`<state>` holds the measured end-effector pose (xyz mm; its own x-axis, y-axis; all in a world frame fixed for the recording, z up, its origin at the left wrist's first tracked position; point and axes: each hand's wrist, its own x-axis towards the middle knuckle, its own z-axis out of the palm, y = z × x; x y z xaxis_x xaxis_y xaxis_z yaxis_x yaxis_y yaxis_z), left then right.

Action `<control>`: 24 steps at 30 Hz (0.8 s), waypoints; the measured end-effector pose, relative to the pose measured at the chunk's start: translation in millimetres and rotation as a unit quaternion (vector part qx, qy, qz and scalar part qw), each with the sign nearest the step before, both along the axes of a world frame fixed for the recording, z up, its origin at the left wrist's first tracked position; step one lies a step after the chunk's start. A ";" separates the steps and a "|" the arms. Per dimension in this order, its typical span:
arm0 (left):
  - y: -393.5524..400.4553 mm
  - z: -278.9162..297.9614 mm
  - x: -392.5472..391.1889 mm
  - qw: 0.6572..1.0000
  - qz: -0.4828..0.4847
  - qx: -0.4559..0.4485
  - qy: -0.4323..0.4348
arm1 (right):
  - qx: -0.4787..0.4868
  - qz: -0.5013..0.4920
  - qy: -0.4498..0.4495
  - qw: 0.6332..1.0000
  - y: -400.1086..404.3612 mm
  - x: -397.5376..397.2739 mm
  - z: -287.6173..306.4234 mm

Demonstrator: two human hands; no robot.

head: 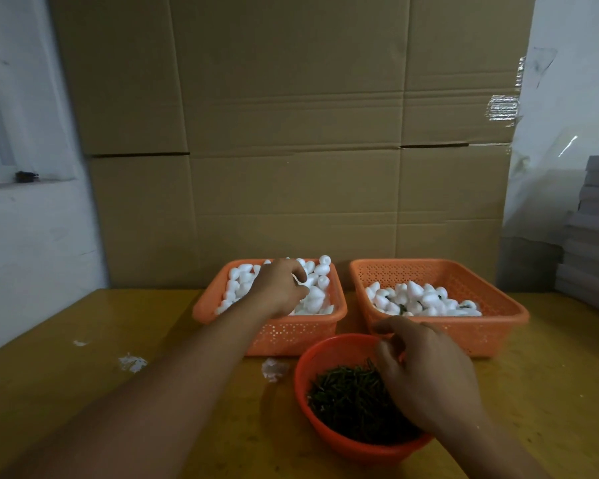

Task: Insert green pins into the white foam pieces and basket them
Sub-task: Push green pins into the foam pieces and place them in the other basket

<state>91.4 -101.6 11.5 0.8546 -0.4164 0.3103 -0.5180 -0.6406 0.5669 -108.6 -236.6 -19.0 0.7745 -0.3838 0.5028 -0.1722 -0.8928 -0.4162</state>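
Clearly you're midway: the orange mesh basket at centre right [498,307] holds a shallow layer of pinned white foam pieces [426,300], while the orange basket left of it [284,335] remains heaped with plain ones. Your left hand [279,288] pinches one there; your right hand [426,371], fingers curled, reaches the dark green pins [346,399] in the round red bowl [329,347], and whether it grips one is hidden.

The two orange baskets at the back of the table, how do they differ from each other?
The left basket is heaped to its rim with plain white foam pieces, and the left hand reaches into it. The right basket is only partly filled, its foam pieces show dark green bits among them, and no hand is in it. Both are orange, perforated and rectangular.
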 end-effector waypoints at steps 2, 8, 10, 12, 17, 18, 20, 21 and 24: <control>-7.0 0.4 14.2 0.997 -0.019 0.073 0.005 | 0.004 -0.009 0.006 1.000 -1.7 0.0 0.4; -25.9 -11.6 33.0 0.971 -0.015 0.221 -0.089 | -0.002 -0.011 0.011 1.000 -1.3 -0.7 0.2; -31.3 -14.2 33.7 0.965 -0.013 0.242 -0.101 | -0.002 -0.011 0.009 1.000 -0.3 -0.9 0.1; -35.6 -15.5 33.5 0.957 -0.001 0.269 -0.110 | -0.003 -0.007 0.013 1.000 1.2 -0.9 -0.6; -40.0 -17.9 32.5 0.959 0.005 0.268 -0.096 | -0.010 -0.003 0.017 1.000 4.1 -0.7 -2.1; -40.0 -18.9 32.3 0.957 0.006 0.269 -0.104 | -0.011 -0.003 0.017 1.000 4.8 -0.8 -2.1; -39.1 -20.0 32.4 0.958 0.010 0.265 -0.110 | -0.011 -0.004 0.016 1.000 4.7 -0.7 -2.5; -38.3 -19.6 31.8 0.958 0.010 0.265 -0.105 | -0.012 -0.004 0.017 1.000 4.2 -0.4 -3.0; -33.9 -17.1 29.9 0.956 0.008 0.271 -0.109 | -0.012 -0.003 0.021 1.000 3.9 0.8 -4.1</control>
<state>121.4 -135.5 -5.5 0.8013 -0.5546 0.2243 -0.5743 -0.8181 0.0287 -107.8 -232.6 -23.0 0.7931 -0.3772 0.4782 -0.1948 -0.9010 -0.3877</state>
